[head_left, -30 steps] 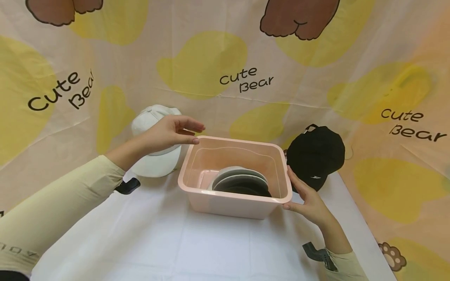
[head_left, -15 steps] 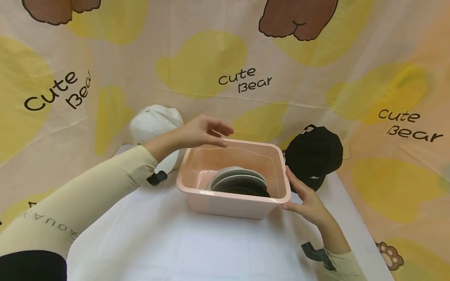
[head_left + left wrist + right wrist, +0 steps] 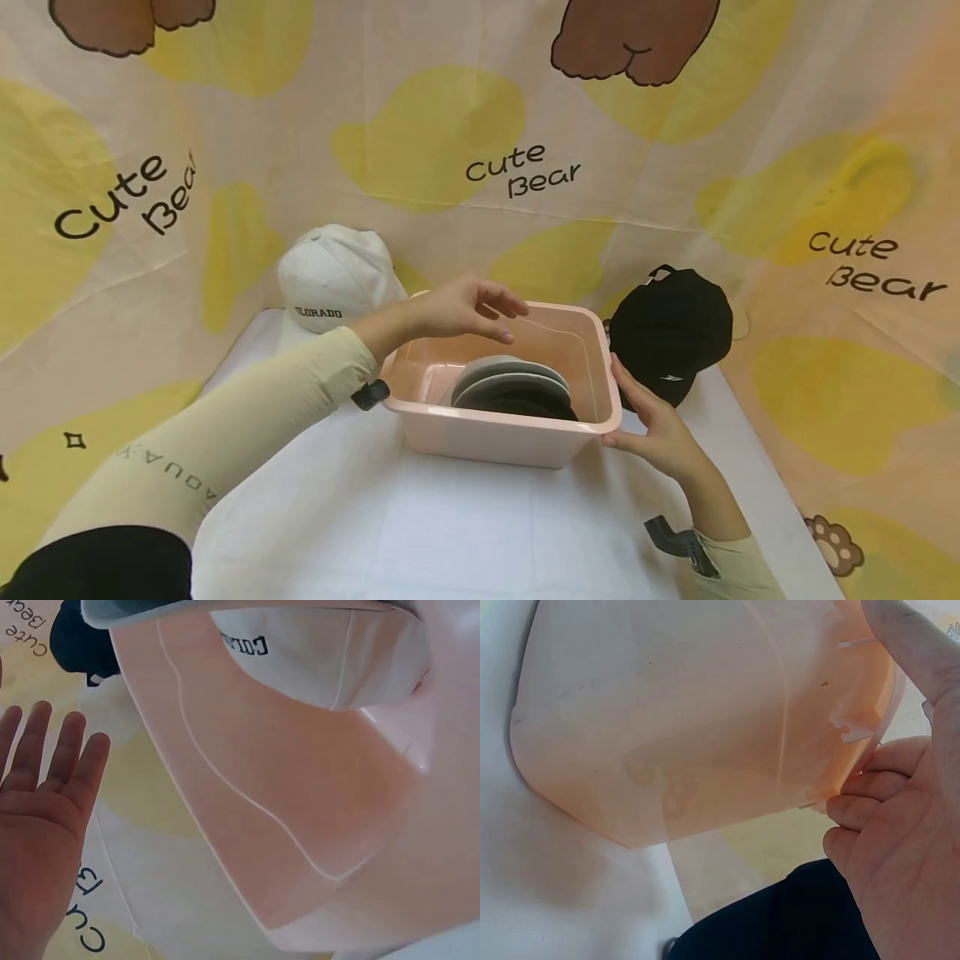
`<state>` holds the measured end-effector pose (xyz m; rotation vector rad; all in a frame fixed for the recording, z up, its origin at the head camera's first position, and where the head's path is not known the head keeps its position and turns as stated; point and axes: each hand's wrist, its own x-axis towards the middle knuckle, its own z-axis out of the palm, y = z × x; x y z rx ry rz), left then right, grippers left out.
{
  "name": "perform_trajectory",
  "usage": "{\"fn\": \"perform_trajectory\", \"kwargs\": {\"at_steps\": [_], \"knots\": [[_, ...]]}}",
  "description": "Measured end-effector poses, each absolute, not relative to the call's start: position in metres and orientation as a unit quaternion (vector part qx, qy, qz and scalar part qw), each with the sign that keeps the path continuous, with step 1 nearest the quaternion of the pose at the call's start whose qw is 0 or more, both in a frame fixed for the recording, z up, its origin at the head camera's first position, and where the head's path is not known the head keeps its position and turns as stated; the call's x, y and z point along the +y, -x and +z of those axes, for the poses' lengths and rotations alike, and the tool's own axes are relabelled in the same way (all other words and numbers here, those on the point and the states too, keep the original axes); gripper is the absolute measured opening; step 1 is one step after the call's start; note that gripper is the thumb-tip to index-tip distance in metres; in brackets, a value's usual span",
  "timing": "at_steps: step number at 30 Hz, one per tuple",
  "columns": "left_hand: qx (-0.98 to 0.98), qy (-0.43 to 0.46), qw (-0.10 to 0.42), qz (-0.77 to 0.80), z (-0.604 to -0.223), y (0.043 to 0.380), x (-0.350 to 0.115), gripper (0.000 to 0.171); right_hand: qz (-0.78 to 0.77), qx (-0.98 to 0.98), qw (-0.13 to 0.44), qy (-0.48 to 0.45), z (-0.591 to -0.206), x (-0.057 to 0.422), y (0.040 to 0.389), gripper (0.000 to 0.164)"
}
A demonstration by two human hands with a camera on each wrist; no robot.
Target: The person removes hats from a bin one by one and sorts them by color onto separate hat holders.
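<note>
On the white-covered counter (image 3: 465,529) we see a pink plastic bin (image 3: 487,437), its long front wall facing the counter's near edge and its back set toward the far edge. Inside, toward the right of the bin, we find a stack of caps (image 3: 512,376) with curved brims, pale grey ones behind and a dark one in front; how many there are we cannot tell. From the left wrist we also make out dark lettering on a white crown inside the bin, only partly readable.

Our right hand (image 3: 656,433) grips the bin at its front right corner, thumb at the rim and fingers curled against the outside just under the lip. Our left hand (image 3: 468,308) hangs over the back part of the bin's opening, fingers loosely extended and apart from the thumb, with nothing in its hold.

Near the counter's far left corner sits a white baseball cap (image 3: 337,271) lettered in black, its lower part hidden by our left sleeve (image 3: 262,417). A black baseball cap (image 3: 675,329) leans near the far right corner, just beside our right hand. Behind the counter hangs a yellow-blotched backdrop (image 3: 427,133) printed "Cute Bear"
</note>
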<state>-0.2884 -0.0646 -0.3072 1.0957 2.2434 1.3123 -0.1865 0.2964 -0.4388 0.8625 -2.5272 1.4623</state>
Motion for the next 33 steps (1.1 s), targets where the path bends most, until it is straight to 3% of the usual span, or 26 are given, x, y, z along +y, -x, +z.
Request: {"fn": "perform_trajectory", "kwargs": {"at_steps": [23,28,33], "knots": [[0.794,-0.397,0.273,0.371,-0.326,0.298,-0.047,0.054,0.468,-0.841,0.043,-0.266,-0.437,0.295,0.184,0.112],[0.785,-0.400,0.300,0.365,-0.328,0.301,-0.044,0.050,0.466,-0.843,0.050,-0.264,-0.438,0.295,0.184,0.113],[0.786,-0.405,0.308,0.351,-0.328,0.303,-0.043,0.034,0.458,-0.848,0.051,-0.262,-0.437,0.295,0.185,0.113]]}}
